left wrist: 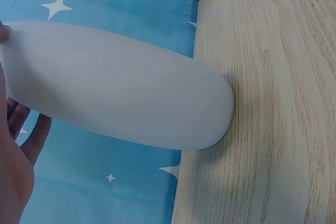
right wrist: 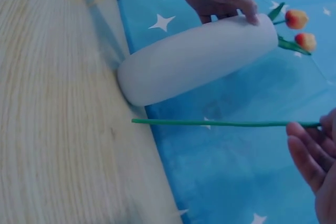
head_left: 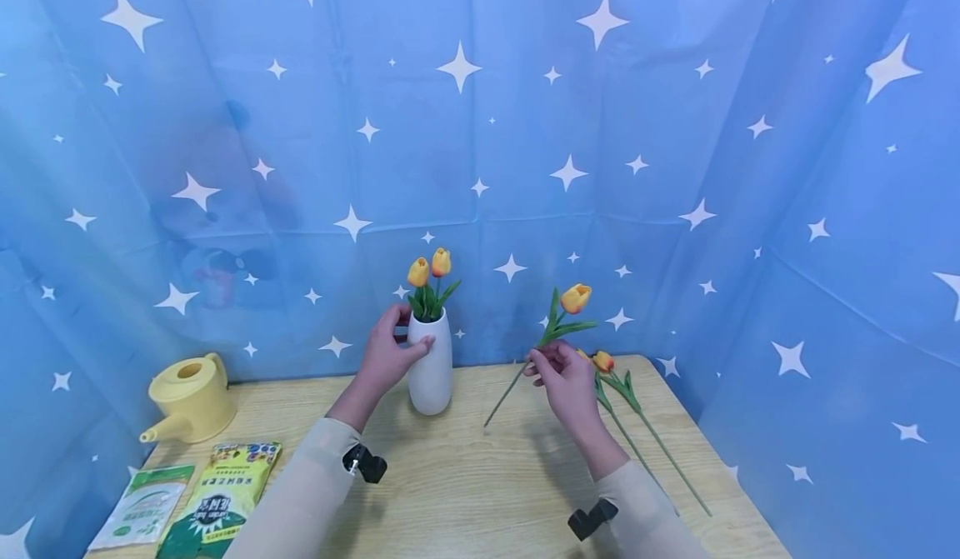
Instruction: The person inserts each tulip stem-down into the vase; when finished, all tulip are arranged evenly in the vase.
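Observation:
A white vase (head_left: 431, 371) stands upright on the wooden table, with two orange-yellow tulips (head_left: 430, 269) in its mouth. My left hand (head_left: 392, 349) grips the vase near its top, thumb on the front and fingers behind. In the left wrist view the vase's smooth side (left wrist: 121, 85) fills much of the picture. To the right of the vase, my right hand (head_left: 564, 376) pinches a single tulip (head_left: 576, 299) by its green stem. The stem (right wrist: 220, 124) slants down toward the table, its lower end apart from the vase in the head view.
Two more tulips (head_left: 647, 417) lie on the table at the right, partly behind the right hand. At the left are a yellow watering can (head_left: 201, 409), a green-and-yellow bag (head_left: 225, 496) and a smaller white-green packet (head_left: 146, 505). A blue star-patterned curtain (head_left: 525, 126) hangs behind the table (head_left: 465, 492).

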Available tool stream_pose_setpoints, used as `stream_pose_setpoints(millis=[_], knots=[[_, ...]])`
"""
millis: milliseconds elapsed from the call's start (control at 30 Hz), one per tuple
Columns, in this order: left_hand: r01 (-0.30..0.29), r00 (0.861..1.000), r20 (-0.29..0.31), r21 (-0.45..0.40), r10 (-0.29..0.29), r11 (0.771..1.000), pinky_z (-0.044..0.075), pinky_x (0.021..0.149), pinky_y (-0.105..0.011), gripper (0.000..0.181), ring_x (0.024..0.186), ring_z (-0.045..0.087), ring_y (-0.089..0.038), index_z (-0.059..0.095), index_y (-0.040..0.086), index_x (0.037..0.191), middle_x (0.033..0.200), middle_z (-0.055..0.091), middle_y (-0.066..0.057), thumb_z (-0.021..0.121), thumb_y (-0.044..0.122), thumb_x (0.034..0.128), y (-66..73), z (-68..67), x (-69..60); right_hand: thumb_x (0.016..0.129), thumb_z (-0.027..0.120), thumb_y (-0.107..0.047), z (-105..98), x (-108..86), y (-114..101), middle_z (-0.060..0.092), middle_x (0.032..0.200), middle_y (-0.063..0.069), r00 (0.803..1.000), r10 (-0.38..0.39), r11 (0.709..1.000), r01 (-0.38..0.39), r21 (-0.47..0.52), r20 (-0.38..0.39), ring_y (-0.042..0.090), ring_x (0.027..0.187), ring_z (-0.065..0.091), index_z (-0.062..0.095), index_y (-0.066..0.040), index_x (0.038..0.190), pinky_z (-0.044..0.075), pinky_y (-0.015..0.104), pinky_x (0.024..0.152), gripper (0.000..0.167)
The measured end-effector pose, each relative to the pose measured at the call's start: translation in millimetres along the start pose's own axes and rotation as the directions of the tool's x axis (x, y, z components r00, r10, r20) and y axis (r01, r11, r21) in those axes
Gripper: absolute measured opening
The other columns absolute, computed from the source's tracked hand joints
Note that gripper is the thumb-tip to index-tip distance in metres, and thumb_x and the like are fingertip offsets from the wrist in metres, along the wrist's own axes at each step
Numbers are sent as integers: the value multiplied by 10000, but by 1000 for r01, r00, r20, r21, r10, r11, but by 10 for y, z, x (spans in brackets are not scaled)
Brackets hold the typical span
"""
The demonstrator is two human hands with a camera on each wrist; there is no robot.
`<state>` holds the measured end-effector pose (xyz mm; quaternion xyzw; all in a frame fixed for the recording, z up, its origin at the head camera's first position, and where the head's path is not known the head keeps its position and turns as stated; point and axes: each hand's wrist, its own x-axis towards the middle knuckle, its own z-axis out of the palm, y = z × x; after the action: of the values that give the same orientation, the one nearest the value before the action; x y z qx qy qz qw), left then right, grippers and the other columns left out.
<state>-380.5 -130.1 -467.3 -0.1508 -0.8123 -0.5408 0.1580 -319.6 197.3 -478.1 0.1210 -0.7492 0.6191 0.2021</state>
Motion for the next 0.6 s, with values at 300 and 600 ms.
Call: stream_pose_setpoints(millis=[300, 600], knots=[[5, 1000, -2, 1, -5, 1000, 586, 1073, -571, 525, 1269, 622, -327, 593, 126, 1361, 1343, 642, -98, 863, 306, 949, 7, -5, -4, 1101, 704, -102, 28, 91, -107, 802, 1043, 207, 999, -32, 998, 34, 54, -41, 444, 880, 789, 727, 11, 1129, 675, 375, 679, 119], [7, 1000, 6, -4, -6, 1000, 585, 1074, -570, 533, 1271, 621, -326, 589, 116, 1366, 1348, 639, -105, 864, 292, 944, 3, -7, 0, 1113, 695, -138, 9, 184, -275, 793, 1058, 230, 992, -64, 994, 73, 81, -111, 274, 823, 801, 721, -3, 1148, 654, 309, 646, 141]])
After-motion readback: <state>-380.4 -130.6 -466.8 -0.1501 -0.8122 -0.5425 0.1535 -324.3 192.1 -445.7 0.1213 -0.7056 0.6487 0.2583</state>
